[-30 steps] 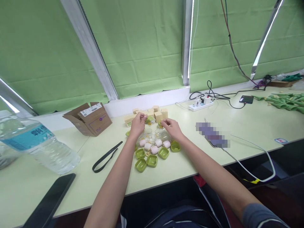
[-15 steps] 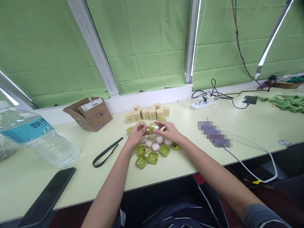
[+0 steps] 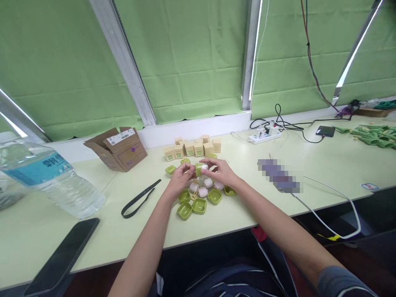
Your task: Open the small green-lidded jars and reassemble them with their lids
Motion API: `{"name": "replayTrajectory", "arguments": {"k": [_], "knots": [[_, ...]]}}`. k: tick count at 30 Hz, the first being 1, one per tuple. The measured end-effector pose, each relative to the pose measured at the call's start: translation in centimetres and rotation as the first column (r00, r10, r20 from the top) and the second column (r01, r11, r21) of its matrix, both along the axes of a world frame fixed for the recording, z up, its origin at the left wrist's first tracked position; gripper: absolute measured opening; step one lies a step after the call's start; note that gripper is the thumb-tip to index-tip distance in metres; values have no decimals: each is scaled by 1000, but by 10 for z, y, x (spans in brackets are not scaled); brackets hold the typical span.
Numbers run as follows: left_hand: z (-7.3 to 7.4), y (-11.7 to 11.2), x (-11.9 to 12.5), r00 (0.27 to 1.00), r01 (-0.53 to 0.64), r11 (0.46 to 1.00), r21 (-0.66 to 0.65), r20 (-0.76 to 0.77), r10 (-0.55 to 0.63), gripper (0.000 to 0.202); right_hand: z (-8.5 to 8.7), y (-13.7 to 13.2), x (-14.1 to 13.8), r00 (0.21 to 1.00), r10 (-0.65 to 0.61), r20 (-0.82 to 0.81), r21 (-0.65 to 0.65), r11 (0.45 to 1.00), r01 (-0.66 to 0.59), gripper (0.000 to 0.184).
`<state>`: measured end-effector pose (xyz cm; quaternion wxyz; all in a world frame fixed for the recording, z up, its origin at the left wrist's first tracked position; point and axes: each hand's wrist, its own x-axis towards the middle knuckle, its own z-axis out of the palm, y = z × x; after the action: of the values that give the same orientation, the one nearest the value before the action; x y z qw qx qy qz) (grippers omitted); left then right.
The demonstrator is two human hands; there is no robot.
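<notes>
My left hand (image 3: 179, 178) and my right hand (image 3: 219, 170) meet over the desk, fingers pinched on a small case (image 3: 200, 168) with a green base and a clear lid. Under the hands lie several green square trays (image 3: 199, 205) and a few pale pink pieces (image 3: 203, 192). One more green tray (image 3: 170, 169) sits left of my left hand. Behind the hands stands a row of small tan boxes (image 3: 192, 147).
A cardboard box (image 3: 119, 148) sits at the back left, a black strap (image 3: 140, 199) and a water bottle (image 3: 49, 177) lie to the left, a dark phone (image 3: 64, 255) at the near left. A power strip (image 3: 262, 136), cables and a white cable (image 3: 337, 198) lie right.
Both hands came back from the tan boxes toward me. They now hold the small green and clear case between them, above the green trays.
</notes>
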<state>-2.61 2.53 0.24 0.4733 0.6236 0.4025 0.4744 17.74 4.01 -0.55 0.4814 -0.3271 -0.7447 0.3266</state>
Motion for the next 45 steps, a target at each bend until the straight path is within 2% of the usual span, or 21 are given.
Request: {"name": "replayTrajectory", "arguments": {"k": [21, 29, 32, 36, 45], "knots": [[-3, 8, 0, 992, -113, 993, 21, 66, 111, 45, 0, 2, 1, 998, -35, 59, 9, 999, 34, 51], [-7, 11, 2, 986, -157, 982, 106, 75, 149, 41, 2, 0, 1, 997, -49, 51, 1, 999, 49, 48], [-9, 16, -4, 972, -215, 969, 123, 118, 201, 40, 2, 2, 3, 998, -61, 30, -7, 998, 62, 46], [-12, 24, -16, 938, -323, 936, 140, 177, 297, 35, 2, 6, 9, 990, -137, -41, -14, 991, 137, 44], [-16, 30, -23, 906, -400, 907, 129, 204, 370, 21, 5, 8, 11, 969, -212, -125, -24, 977, 211, 43]]}}
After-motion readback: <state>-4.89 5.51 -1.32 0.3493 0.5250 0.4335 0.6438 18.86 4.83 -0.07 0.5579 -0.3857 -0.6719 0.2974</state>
